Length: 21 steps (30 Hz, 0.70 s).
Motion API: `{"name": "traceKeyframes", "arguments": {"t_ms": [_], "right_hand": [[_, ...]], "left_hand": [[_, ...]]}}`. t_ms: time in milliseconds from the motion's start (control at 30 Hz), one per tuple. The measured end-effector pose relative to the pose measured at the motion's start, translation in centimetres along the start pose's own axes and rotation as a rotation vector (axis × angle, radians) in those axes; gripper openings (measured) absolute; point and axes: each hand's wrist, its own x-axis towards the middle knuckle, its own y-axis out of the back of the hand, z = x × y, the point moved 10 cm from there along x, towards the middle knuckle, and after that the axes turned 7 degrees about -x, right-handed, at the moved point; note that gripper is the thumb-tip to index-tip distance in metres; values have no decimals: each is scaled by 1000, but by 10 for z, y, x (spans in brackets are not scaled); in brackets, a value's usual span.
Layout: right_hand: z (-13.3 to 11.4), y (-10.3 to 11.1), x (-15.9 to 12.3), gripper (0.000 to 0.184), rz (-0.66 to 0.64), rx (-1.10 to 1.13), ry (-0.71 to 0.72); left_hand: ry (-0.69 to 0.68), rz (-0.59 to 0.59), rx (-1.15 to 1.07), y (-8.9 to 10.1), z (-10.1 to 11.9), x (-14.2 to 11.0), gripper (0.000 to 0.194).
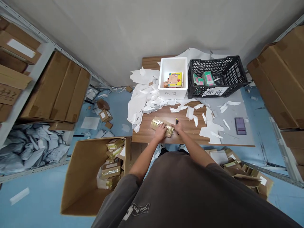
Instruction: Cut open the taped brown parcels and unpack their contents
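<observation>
A small cardboard parcel wrapped in shiny yellowish tape lies on the wooden table, near its front edge. My left hand rests over the middle of the parcel, its fingers bent and gripping it against the tabletop. At the parcel's right end, my right hand is closed around a slim black-and-yellow box cutter, whose thin tip points away from me. Fingers of the right hand reach to the parcel's edge. How far the blade is out is too small to make out.
Behind the parcel stand a white foam box and a black crate, both holding small boxes. Torn white paper litters the table. A large open carton with parcels sits at left; more parcels lie right.
</observation>
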Motion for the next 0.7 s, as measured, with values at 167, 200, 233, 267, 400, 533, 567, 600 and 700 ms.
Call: {"name": "traceKeyframes", "arguments": {"t_ms": [167, 200, 233, 267, 400, 533, 567, 600, 700], "right_hand": [[-23, 9, 10, 35, -135, -74, 172], [-18, 10, 5, 28, -193, -77, 202], [-11, 8, -3, 24, -275, -79, 232], [-3, 6, -13, 22, -372, -83, 263], [13, 0, -45, 22, -605, -228, 421], [-10, -1, -45, 18, -578, -517, 599], [-17, -2, -44, 18, -580, -578, 629], [-24, -3, -42, 17, -581, -625, 649], [-36, -2, -37, 15, -592, -676, 637]], "left_hand": [[175, -48, -92, -18, -13, -2, 84], [187, -44, -104, -19, -14, 0, 91], [196, -32, -112, -19, -15, 1, 96], [202, -18, -115, -18, -15, 2, 101], [200, 7, -108, -17, -16, 1, 108], [187, -4, -99, -19, -17, 0, 109], [187, -4, -97, -19, -18, 0, 110], [185, -3, -96, -19, -18, 1, 110], [171, -8, -87, -20, -17, -1, 110]]}}
